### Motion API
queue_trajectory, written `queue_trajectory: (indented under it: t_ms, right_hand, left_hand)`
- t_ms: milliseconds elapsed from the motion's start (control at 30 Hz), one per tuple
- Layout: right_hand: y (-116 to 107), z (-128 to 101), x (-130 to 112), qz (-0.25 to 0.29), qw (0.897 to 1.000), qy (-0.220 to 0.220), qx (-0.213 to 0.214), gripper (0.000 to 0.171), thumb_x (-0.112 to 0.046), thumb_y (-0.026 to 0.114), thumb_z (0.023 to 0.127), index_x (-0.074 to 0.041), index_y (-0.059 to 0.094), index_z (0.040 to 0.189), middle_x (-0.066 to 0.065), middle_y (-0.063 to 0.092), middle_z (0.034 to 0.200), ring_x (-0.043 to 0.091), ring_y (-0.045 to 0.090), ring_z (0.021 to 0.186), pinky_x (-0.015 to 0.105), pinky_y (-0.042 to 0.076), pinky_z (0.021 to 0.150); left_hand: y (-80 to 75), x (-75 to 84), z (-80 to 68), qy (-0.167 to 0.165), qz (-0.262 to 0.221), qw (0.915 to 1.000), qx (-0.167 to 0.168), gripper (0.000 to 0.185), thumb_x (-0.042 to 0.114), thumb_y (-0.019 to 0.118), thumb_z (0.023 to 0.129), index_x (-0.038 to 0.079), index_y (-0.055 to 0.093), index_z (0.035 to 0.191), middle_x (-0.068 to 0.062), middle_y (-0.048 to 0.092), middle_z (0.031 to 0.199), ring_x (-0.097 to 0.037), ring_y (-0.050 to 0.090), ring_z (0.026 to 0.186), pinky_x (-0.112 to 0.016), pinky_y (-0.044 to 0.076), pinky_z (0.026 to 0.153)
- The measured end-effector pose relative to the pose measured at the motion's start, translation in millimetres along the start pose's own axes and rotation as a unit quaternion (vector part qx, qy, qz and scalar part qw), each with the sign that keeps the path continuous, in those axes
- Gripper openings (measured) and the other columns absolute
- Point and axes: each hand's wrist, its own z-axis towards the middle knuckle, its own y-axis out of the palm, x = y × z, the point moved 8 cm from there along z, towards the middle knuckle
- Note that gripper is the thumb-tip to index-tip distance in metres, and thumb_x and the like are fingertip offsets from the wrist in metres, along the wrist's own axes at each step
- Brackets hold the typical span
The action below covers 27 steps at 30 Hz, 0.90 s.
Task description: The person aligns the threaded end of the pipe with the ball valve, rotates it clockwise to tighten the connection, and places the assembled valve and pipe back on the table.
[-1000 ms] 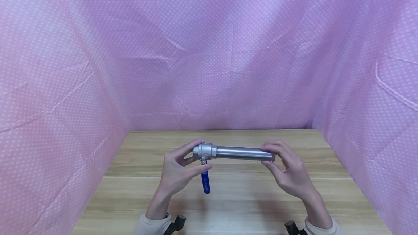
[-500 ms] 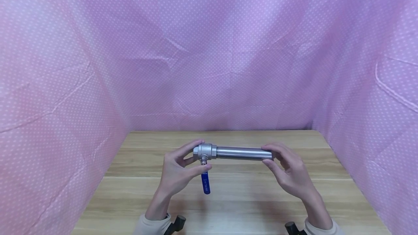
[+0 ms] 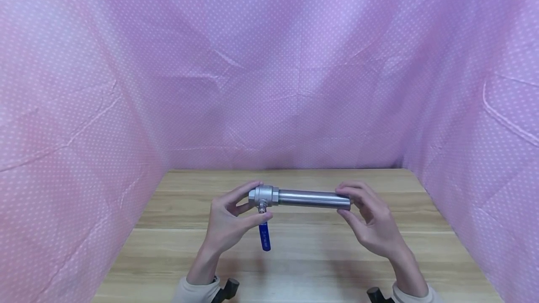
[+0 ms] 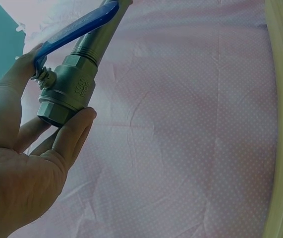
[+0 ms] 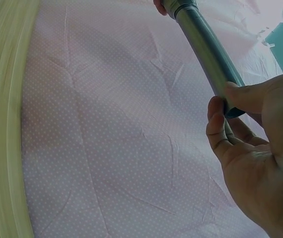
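Observation:
A steel ball valve (image 3: 264, 196) with a blue lever handle (image 3: 264, 236) is joined to a steel pipe (image 3: 313, 198), held level above a wooden table (image 3: 294, 251). My left hand (image 3: 230, 221) grips the valve body (image 4: 68, 91) between thumb and fingers; the blue handle (image 4: 74, 30) runs past my thumb. My right hand (image 3: 370, 221) pinches the pipe's right end (image 5: 208, 54) with thumb and fingertips.
Pink dotted cloth (image 3: 269, 69) walls in the table at the back and both sides. Two dark mounts (image 3: 229, 288) sit by my cuffs at the table's near edge.
The fingers of my right hand have shifted slightly around the pipe's end. The valve and my left hand stay where they were.

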Motion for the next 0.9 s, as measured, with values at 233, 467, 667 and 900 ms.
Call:
queue_trajectory:
  t_ms: [233,467,667,900]
  right_hand:
    - [0.8,0.8,-1.3,0.007,1.000,-0.006,-0.001,0.040,-0.005,0.075,0.107,0.025,0.061,0.130,0.025,0.063,0.132,0.013,0.069,0.123,0.018,0.067,0.107]
    - [0.4,1.2,-2.3,-0.013,1.000,-0.012,0.003,0.041,-0.008,0.076,0.107,0.024,0.062,0.128,0.022,0.065,0.130,0.012,0.069,0.122,0.017,0.067,0.105]
    - [-0.6,0.5,-3.2,-0.035,0.999,-0.013,0.006,0.037,0.013,0.080,0.097,0.024,0.064,0.128,0.022,0.067,0.128,0.011,0.070,0.122,0.016,0.067,0.104]
    - [-1.1,0.9,-3.5,-0.043,0.999,-0.011,0.006,0.047,0.027,0.078,0.084,0.022,0.065,0.129,0.022,0.069,0.127,0.010,0.070,0.119,0.014,0.067,0.101]
  left_hand:
    - [0.6,-0.3,0.0,0.003,-0.006,1.0000,-0.003,0.070,-0.012,0.095,0.079,-0.008,0.070,0.144,-0.028,0.075,0.143,-0.012,0.073,0.136,-0.039,0.070,0.109]
    - [0.9,-1.9,-0.3,-0.006,-0.007,0.9999,-0.004,0.070,-0.011,0.095,0.079,-0.003,0.072,0.144,-0.024,0.076,0.143,-0.013,0.073,0.137,-0.040,0.069,0.110]
    - [0.8,-2.3,-0.7,-0.010,-0.008,0.9999,-0.003,0.070,-0.010,0.096,0.079,0.003,0.074,0.144,-0.023,0.076,0.143,-0.013,0.073,0.138,-0.040,0.068,0.111]
    - [1.0,-0.9,-0.8,-0.007,-0.012,0.9999,-0.004,0.070,-0.010,0.096,0.079,0.004,0.074,0.144,-0.022,0.076,0.143,-0.014,0.073,0.138,-0.040,0.069,0.110]
